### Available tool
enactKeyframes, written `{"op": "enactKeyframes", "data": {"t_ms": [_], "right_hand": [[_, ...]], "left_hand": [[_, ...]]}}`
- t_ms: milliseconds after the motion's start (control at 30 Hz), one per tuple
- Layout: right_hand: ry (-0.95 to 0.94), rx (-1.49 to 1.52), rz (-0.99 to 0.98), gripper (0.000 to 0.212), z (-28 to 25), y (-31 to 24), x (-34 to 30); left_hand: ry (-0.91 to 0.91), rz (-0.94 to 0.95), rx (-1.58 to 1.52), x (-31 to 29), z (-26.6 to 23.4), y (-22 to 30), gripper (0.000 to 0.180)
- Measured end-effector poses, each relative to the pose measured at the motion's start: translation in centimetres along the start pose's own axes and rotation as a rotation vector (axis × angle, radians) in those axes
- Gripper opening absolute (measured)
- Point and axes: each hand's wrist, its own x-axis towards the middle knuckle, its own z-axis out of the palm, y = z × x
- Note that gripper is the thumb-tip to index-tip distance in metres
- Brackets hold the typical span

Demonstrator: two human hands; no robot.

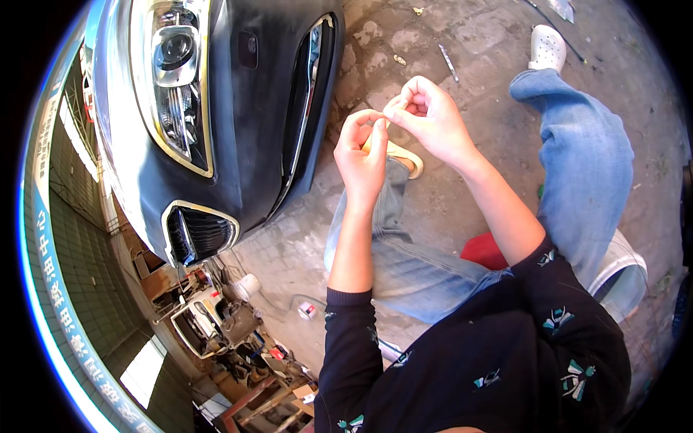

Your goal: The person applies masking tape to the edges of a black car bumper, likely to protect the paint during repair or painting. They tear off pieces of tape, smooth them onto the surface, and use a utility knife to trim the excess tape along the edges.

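Observation:
My left hand [363,149] and my right hand [427,115] are raised together in front of me, fingertips meeting. Between them runs a strip of beige masking tape [401,150], pinched by both hands; the tape roll itself is mostly hidden behind my left hand. Both hands hover just right of a dark grey car front bumper [256,108] with a headlight [173,79] and a chrome-edged side vent [307,86]. I sit with jeans-clad legs spread on the concrete floor.
A lower fog-light grille [198,232] sits on the bumper. A white clog [547,47] is on my right foot. Something red [482,251] lies under me, a white bucket-like seat [621,274] too. Cluttered tools and parts [231,325] lie at lower left.

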Motion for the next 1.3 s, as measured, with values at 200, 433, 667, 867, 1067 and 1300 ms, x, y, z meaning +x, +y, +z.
{"op": "enactKeyframes", "data": {"t_ms": [200, 433, 667, 867, 1067, 1300], "right_hand": [[-0.028, 0.182, 0.102, 0.023, 0.7, -1.2, -0.2], [0.117, -0.049, -0.012, 0.023, 1.1, -0.6, -0.5], [0.204, -0.447, -0.146, 0.019, 2.0, -1.4, -1.2], [0.216, -0.301, -0.309, 0.018, 2.4, -0.6, -1.1], [0.223, -0.277, -0.461, 0.020, 2.5, -1.2, -1.4], [-0.066, 0.578, 0.150, 0.027, 0.2, -2.2, -0.3]], "left_hand": [[-0.043, -0.052, -0.235, 0.3, -0.4, 0.9, 0.008], [-0.125, -0.061, -0.130, 1.1, 0.1, 0.9, 0.005], [-0.046, -0.078, -0.005, 1.2, 0.0, 0.7, 0.003], [-0.011, -0.174, -0.151, 1.4, 0.0, 1.4, 0.004], [0.034, -0.297, -0.300, 1.6, 0.4, 2.1, 0.004], [0.028, -0.284, -0.280, 1.7, -0.3, 2.6, 0.052]]}}
